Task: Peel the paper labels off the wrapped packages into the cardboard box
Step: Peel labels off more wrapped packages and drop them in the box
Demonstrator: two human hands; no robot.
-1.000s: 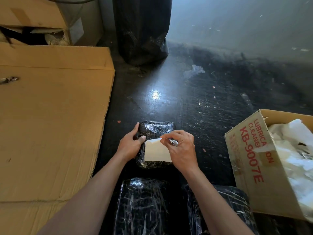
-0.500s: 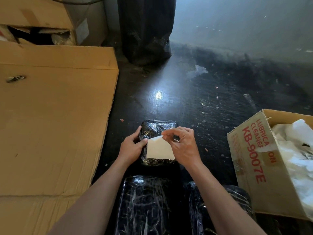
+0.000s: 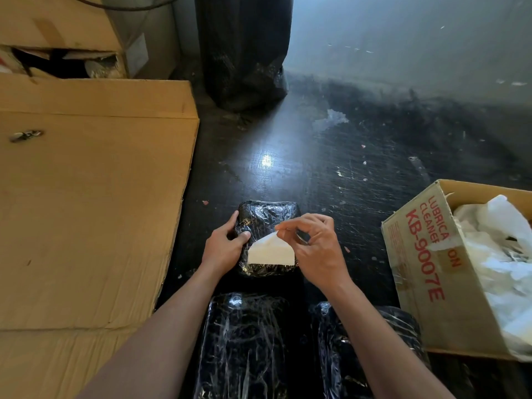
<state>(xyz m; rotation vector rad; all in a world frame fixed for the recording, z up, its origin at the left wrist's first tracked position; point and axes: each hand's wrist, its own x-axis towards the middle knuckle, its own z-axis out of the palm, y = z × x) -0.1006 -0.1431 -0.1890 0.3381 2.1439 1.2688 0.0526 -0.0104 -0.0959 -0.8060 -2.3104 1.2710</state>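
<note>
Dark, scuffed floor (image 3: 331, 174) fills a dim storeroom where a person works on the ground. Nearest, two large black packages wrapped in clear film (image 3: 244, 341) lie side by side, cut off by the bottom edge and partly hidden under the forearms. Just beyond them lies a smaller black film-wrapped package (image 3: 267, 214). The left hand (image 3: 223, 249) grips its left edge, thumb on top. The right hand (image 3: 319, 249) pinches the raised far corner of a white paper label (image 3: 272, 253), whose near edge lies against the film; whether it is stuck there is hard to make out. At right, an open brown cardboard box with red lettering (image 3: 426, 269) holds crumpled white paper (image 3: 495, 254) and is cut off by the frame. A flattened brown cardboard sheet (image 3: 86, 211) covers the left side. Farther back stands a tall black wrapped bundle (image 3: 244, 53), its top out of view. Compared with half a second earlier, the label has come up further, its far edge now drawn into a peak.
</note>
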